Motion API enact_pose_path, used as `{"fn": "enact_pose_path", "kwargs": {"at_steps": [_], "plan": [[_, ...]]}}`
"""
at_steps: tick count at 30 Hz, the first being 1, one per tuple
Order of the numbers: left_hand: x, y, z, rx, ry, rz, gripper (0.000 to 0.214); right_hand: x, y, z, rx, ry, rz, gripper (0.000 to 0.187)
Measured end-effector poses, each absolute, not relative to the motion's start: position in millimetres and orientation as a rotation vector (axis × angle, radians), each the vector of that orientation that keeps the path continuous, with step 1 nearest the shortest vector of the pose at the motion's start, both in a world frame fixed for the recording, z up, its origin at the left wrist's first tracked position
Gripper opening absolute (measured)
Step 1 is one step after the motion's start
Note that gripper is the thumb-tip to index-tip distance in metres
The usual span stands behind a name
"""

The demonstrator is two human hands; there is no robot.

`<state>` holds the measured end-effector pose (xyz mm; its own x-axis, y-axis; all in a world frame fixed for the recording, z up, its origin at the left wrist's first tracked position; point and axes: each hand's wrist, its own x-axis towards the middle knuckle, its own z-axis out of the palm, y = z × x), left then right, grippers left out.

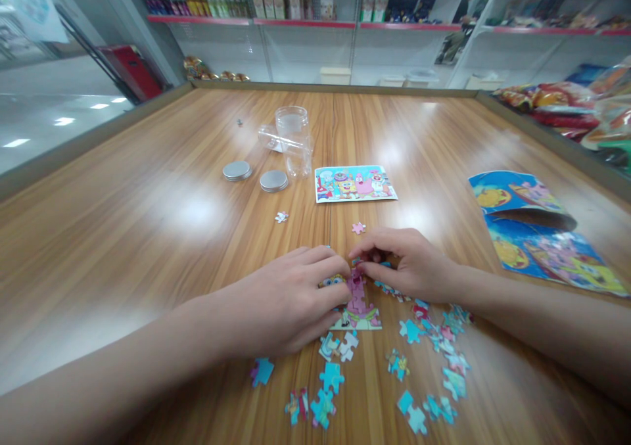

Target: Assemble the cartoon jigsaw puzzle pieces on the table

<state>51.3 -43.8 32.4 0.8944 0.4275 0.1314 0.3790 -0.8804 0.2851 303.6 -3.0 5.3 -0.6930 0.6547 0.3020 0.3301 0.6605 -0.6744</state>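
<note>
A partly joined jigsaw puzzle [357, 305] with cartoon figures lies on the table in front of me. My left hand [300, 297] rests over its left side, fingers bent and slightly apart, covering part of it. At the puzzle's upper edge, the thumb and forefinger of my right hand [407, 261] close on a small puzzle piece [357, 263], mostly hidden by the fingertips. Loose blue pieces [332, 377] are scattered nearer to me, and more pieces [456, 382] lie below my right forearm. A pink piece [358, 228] sits just beyond my hands.
Behind the puzzle lies a picture card [355, 184]. Two clear plastic jars [294, 136] and silver lids [273, 181] stand farther back. A curled printed sheet [552, 234] is at right. Snack bags [557, 103] line the table's right edge; shelves [305, 21] rise beyond.
</note>
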Motion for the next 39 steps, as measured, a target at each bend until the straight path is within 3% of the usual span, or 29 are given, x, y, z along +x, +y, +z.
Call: {"fn": "enact_pose_path", "kwargs": {"at_steps": [39], "plan": [[51.4, -43.3, 30.2, 2.796, 0.632, 0.257, 0.02, 304.0, -3.3, 4.3, -0.676, -2.322, 0.78, 0.014]]}}
